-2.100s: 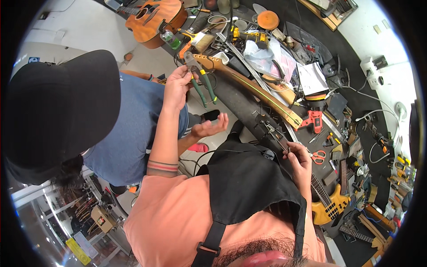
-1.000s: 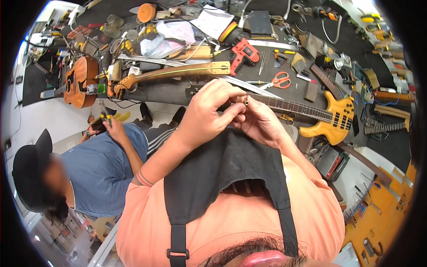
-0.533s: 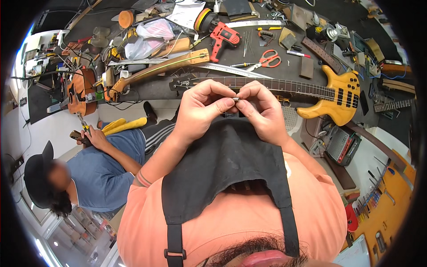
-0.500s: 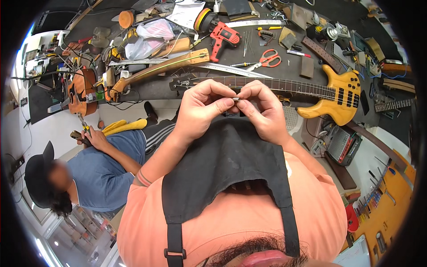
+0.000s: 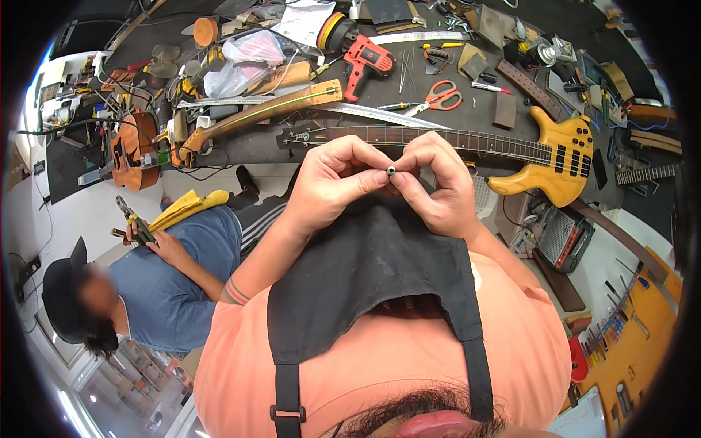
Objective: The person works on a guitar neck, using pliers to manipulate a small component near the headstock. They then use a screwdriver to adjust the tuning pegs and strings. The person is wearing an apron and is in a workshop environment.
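Between the fingertips of both my hands is a small round metal piece (image 5: 391, 171) with a dark centre, its end facing up at me. My left hand (image 5: 342, 174) pinches it from the left with thumb and forefinger. From the other side, my right hand (image 5: 432, 179) pinches it the same way. Most of the piece is covered by the fingers, so its kind is not clear. Just beyond my hands, a bass guitar (image 5: 566, 157) with a yellow body lies across the bench, its dark neck running left behind my fingers.
Scissors (image 5: 442, 97), a red power polisher (image 5: 367, 64) and a loose guitar neck (image 5: 270, 113) lie on the bench (image 5: 409, 77). An acoustic guitar (image 5: 130, 150) stands at far left. A co-worker in a blue shirt (image 5: 175, 288) holds pliers (image 5: 133, 215) to my left.
The small metal piece has turned in my fingertips, so its round end now faces up. The co-worker's hands and pliers have shifted.
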The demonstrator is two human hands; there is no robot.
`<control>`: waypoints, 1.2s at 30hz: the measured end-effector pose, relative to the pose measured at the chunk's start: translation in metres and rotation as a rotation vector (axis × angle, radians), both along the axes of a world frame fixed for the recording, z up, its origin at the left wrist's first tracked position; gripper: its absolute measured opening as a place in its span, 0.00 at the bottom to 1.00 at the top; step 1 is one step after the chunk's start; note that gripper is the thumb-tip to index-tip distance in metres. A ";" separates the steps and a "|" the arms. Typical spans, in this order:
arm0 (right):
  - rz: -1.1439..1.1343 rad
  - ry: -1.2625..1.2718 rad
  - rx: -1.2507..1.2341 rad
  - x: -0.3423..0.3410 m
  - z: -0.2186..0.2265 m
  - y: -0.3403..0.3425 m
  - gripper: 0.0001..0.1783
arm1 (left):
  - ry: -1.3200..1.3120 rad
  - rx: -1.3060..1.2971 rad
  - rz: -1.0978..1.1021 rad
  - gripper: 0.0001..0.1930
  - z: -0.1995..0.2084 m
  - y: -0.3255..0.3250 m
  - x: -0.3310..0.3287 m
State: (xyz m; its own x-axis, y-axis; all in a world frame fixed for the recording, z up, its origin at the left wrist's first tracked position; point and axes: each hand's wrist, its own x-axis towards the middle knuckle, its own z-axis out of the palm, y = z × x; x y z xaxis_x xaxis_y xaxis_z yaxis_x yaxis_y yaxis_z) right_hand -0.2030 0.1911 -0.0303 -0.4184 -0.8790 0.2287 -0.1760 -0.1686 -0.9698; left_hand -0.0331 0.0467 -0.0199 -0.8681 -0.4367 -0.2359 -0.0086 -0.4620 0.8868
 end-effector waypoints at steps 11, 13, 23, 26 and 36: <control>0.179 0.121 0.196 0.011 -0.021 0.001 0.08 | -0.280 -0.411 -0.139 0.08 -0.015 0.001 0.023; 0.204 0.141 0.291 0.010 -0.023 0.001 0.08 | -0.258 -0.459 -0.098 0.08 -0.029 0.004 0.027; 0.294 0.078 0.608 0.015 -0.036 -0.009 0.09 | -0.192 -0.107 -0.001 0.07 -0.073 0.007 0.052; 0.316 0.089 0.601 0.017 -0.032 -0.015 0.09 | -0.182 -0.137 0.011 0.06 -0.072 0.005 0.055; 0.305 0.200 0.627 0.021 -0.031 -0.022 0.09 | -0.209 -0.573 0.008 0.06 -0.066 0.004 0.056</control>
